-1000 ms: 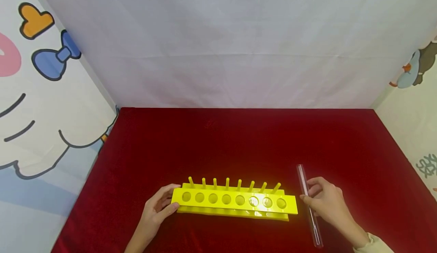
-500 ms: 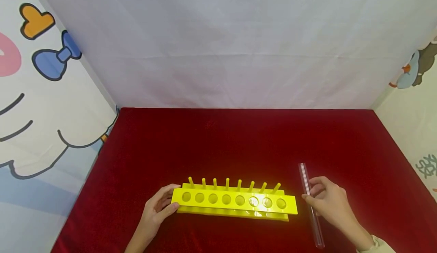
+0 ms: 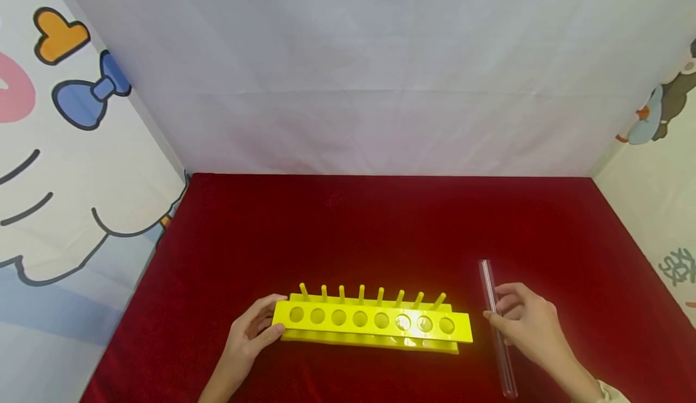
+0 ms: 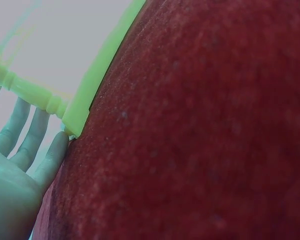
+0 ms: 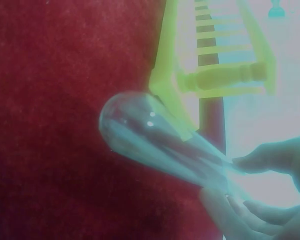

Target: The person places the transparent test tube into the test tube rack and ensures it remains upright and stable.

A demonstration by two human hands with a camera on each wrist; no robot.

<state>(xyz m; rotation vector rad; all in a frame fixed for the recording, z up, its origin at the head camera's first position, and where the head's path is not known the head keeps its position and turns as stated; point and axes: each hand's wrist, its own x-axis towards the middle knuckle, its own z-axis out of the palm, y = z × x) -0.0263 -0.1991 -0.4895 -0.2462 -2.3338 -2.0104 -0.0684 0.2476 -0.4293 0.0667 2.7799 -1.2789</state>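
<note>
A yellow test tube rack (image 3: pixel 349 318) with a row of round holes and upright pegs behind them stands near the front of the table. My left hand (image 3: pixel 247 333) grips its left end, thumb on the near side of the upper board and fingers round the back. In the left wrist view, fingertips lie along the rack's turned end post (image 4: pixel 32 94). Just off the rack's right end, my right hand (image 3: pixel 530 324) pinches a clear glass test tube (image 3: pixel 505 367) between thumb and fingers. The tube's rounded end (image 5: pixel 122 122) points toward the wrist camera.
Dark red cloth (image 3: pixel 337 234) covers the table. A pale fabric backdrop (image 3: pixel 380 77) rises behind it, with cartoon-printed panels on the left (image 3: pixel 70 173) and right (image 3: pixel 652 197).
My right hand and the test tube have shifted slightly to the right, away from the rack. My left hand keeps its grip, and the rack stays in place.
</note>
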